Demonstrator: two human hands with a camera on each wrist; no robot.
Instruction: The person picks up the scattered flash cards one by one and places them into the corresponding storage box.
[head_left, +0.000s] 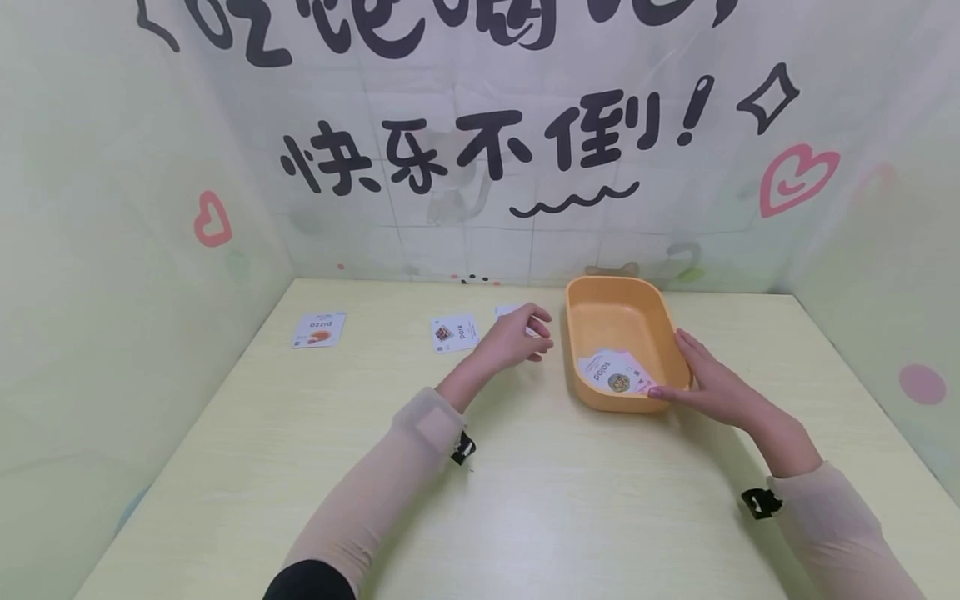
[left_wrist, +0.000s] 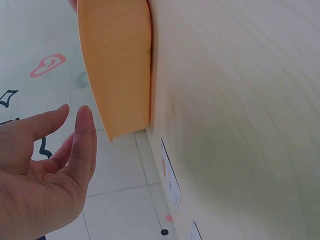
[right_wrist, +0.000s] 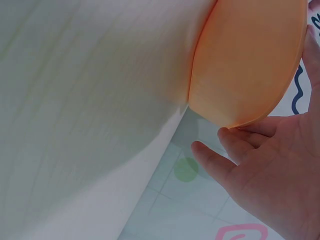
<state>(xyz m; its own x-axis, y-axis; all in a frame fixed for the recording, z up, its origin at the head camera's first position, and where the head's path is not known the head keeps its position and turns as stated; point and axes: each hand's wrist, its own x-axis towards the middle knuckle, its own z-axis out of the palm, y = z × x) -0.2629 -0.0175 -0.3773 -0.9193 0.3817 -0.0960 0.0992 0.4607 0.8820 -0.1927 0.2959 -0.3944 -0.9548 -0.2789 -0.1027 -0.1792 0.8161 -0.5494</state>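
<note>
An orange plastic bin stands toward the back right of the table. In its front end lies a salad card, with pink-edged cards partly under it. My right hand grips the bin's right front corner, thumb over the rim and fingers along the outer side; the right wrist view shows the fingers against the wall. Left of the bin, my left hand hovers with loosely bent fingers and nothing between them. Behind it a card is mostly hidden. A pork card lies farther left.
A pizza card lies at the table's far left. The pale wooden table meets a printed cloth backdrop behind the bin, and cloth walls rise on both sides.
</note>
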